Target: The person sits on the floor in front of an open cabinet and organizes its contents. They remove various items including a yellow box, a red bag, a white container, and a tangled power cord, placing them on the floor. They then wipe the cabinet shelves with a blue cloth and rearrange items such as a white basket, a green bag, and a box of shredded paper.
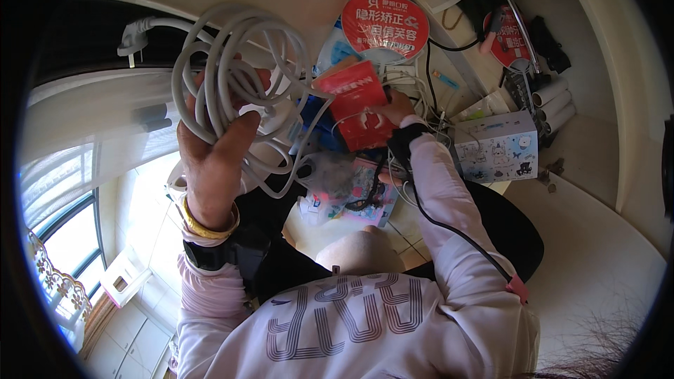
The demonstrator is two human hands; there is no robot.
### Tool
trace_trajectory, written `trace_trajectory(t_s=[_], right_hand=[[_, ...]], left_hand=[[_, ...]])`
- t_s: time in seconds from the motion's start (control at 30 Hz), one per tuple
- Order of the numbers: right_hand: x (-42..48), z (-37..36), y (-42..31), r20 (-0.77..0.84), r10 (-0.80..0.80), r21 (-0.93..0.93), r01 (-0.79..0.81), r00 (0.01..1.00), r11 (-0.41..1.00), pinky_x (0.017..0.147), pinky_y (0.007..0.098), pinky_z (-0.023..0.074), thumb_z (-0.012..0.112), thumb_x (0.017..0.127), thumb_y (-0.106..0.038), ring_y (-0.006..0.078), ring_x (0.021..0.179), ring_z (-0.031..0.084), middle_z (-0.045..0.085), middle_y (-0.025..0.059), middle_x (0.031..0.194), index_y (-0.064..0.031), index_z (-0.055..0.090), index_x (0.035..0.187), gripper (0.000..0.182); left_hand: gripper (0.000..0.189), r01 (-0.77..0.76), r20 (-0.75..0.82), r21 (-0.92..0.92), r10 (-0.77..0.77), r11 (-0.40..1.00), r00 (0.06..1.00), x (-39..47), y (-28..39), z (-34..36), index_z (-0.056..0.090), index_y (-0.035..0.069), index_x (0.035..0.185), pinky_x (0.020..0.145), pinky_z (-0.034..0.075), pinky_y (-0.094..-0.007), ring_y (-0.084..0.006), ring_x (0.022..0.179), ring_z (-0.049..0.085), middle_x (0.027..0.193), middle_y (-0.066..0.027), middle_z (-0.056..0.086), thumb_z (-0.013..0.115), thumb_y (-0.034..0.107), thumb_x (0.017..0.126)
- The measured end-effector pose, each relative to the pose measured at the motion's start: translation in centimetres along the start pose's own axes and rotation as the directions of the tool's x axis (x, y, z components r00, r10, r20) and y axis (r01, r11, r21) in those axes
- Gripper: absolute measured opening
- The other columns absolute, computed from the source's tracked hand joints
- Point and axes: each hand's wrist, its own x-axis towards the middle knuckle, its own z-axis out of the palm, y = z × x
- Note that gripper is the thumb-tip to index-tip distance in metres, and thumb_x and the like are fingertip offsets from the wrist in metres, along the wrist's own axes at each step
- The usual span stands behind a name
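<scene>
A coil of grey-white power cable (213,79) is held up in my left hand (216,158), its loops wrapped around the fingers. The cable's plug (134,39) sticks out to the left with its metal pins visible. My right hand (395,108) grips the right edge of a red packet (355,105), with the thumb over its front and the other fingers mostly hidden. A thin white cable crosses the packet. Just below lies a clear plastic bag (326,179) over a pink patterned box (371,195).
A red hand fan (386,26) with writing lies beyond the packet, and a second red fan (508,39) leans farther right. Thin white cables (418,84) tangle beside my right hand. A cartoon-printed box (497,147) stands near several white rolls (553,102). A window (68,231) is at left.
</scene>
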Motion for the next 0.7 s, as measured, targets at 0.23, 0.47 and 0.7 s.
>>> trace_trajectory(t_s=[0.23, 0.47, 0.7], right_hand=[[-4.4, -1.3, 8.9, -0.153, 0.04, -0.105, -0.057, 0.987, 0.993, 0.081, 0.0403, 0.0462, 0.069, 0.072, -0.032, 0.0317, 0.097, 0.059, 0.063, 0.0113, 0.106, -0.0102, 0.058, 0.109, 0.044], [-3.6, 4.1, -1.5, -0.492, -0.427, -0.383, 0.253, 0.759, 0.889, 0.088, 0.0464, 0.0394, 0.061, 0.07, -0.011, 0.0379, 0.107, 0.047, 0.051, 0.0169, 0.114, -0.0035, 0.051, 0.111, 0.044], [1.9, 16.0, -6.0, -0.164, -0.154, -0.351, 0.088, 0.974, 0.932, 0.08, 0.0442, 0.0473, 0.057, 0.079, -0.018, 0.0342, 0.091, 0.059, 0.058, 0.0128, 0.098, -0.0086, 0.051, 0.118, 0.041]], left_hand=[[0.05, 0.001, 0.01, -0.067, -0.001, 0.998, 1.0, -0.1, 0.6, 0.1, 0.045, 0.001, 0.124, 0.082, 0.047, -0.0309, -0.0207, 0.102, 0.058, 0.11, -0.0141, 0.061, 0.054, -0.004, 0.075], [0.049, 0.035, -0.011, -0.055, -0.036, 0.998, 0.999, 0.1, 0.8, 0.4, 0.045, 0.001, 0.124, 0.082, 0.047, -0.0301, -0.0197, 0.101, 0.058, 0.11, -0.0122, 0.062, 0.053, -0.005, 0.076], [0.049, 0.039, -0.016, -0.049, -0.04, 0.998, 0.999, 0.4, 0.6, 1.5, 0.045, 0.001, 0.123, 0.08, 0.046, -0.0281, -0.0171, 0.097, 0.058, 0.109, -0.0108, 0.061, 0.054, -0.005, 0.075]])
